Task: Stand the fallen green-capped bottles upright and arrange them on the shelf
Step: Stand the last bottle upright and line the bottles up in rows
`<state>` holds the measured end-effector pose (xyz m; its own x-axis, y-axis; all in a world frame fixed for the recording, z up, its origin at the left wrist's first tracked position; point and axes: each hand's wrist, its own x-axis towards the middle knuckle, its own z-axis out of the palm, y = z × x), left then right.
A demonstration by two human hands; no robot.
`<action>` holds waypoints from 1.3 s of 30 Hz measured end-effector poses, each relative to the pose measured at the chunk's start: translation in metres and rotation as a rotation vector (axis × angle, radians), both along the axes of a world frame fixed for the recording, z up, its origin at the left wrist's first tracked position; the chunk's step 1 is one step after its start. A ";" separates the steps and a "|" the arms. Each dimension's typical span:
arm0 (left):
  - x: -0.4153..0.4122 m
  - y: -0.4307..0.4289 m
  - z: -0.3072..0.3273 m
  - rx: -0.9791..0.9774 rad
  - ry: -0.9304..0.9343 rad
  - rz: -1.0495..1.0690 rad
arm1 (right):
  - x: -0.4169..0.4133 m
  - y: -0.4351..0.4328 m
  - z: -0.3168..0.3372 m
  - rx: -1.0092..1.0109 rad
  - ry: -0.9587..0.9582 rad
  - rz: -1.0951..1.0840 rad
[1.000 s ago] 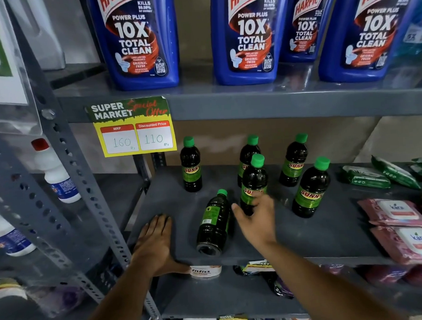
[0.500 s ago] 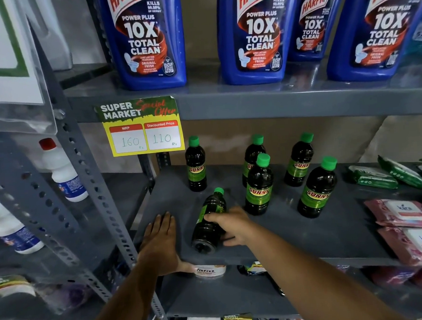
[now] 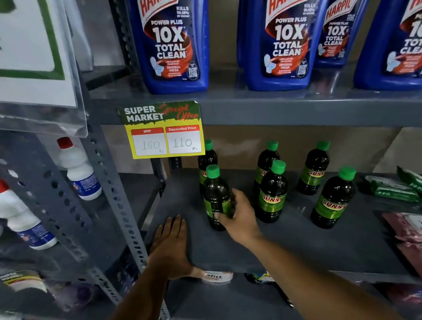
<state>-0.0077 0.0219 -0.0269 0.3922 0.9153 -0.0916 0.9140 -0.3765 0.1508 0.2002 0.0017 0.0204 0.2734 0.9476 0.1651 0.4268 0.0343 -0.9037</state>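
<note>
A: What is the right hand (image 3: 235,218) doing?
B: Wrapping its fingers around an upright green-capped bottle (image 3: 215,198), just below the price tag (image 3: 163,130).
A: And the left hand (image 3: 171,247)?
B: Lying flat, fingers together, on the shelf (image 3: 295,241), below-left of that tag.

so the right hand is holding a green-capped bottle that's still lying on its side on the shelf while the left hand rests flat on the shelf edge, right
Not quite. The head view shows the green-capped bottle in the right hand standing upright on the shelf, cap up, not lying on its side. The rest holds: the left hand rests flat on the shelf's front edge.
</note>
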 end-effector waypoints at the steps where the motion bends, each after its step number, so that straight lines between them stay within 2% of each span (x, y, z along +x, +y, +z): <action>1: 0.000 0.000 0.000 -0.003 0.002 -0.001 | 0.001 0.000 -0.003 0.002 -0.015 0.013; 5: 0.001 -0.001 0.002 -0.007 0.021 -0.008 | 0.005 0.001 -0.005 -0.032 -0.024 0.049; 8: 0.000 -0.002 0.003 -0.015 0.032 -0.004 | 0.008 0.005 0.004 -0.050 0.051 0.188; 10: 0.001 -0.002 0.004 -0.023 0.042 0.000 | 0.010 0.009 0.008 -0.059 0.034 0.251; 15: 0.003 -0.004 0.010 -0.031 0.064 0.012 | 0.006 0.016 0.013 -0.072 -0.188 0.082; 19: 0.005 -0.009 0.017 -0.035 0.074 0.006 | 0.006 0.019 0.008 -0.109 0.001 0.246; 22: 0.006 -0.008 0.020 -0.047 0.081 0.012 | 0.006 0.020 0.010 -0.060 -0.078 0.139; 26: 0.006 -0.011 0.019 -0.048 0.071 0.015 | 0.011 0.023 0.005 -0.096 -0.042 0.244; 30: 0.006 -0.008 0.016 -0.046 0.056 0.019 | 0.008 0.021 0.000 -0.060 -0.106 0.076; 34: 0.003 -0.008 0.013 -0.013 0.054 0.006 | 0.011 0.021 -0.009 -0.159 -0.095 0.170; 37: 0.004 -0.007 0.012 -0.002 0.050 0.001 | 0.009 0.018 -0.014 -0.127 -0.166 0.041; 39: 0.004 -0.007 0.012 -0.001 0.042 0.001 | 0.007 0.019 -0.016 -0.141 -0.113 0.063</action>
<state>-0.0042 0.0149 -0.0148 0.3867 0.9157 -0.1091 0.9201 -0.3751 0.1130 0.2068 0.0207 0.0048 0.1998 0.9782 0.0563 0.5272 -0.0589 -0.8477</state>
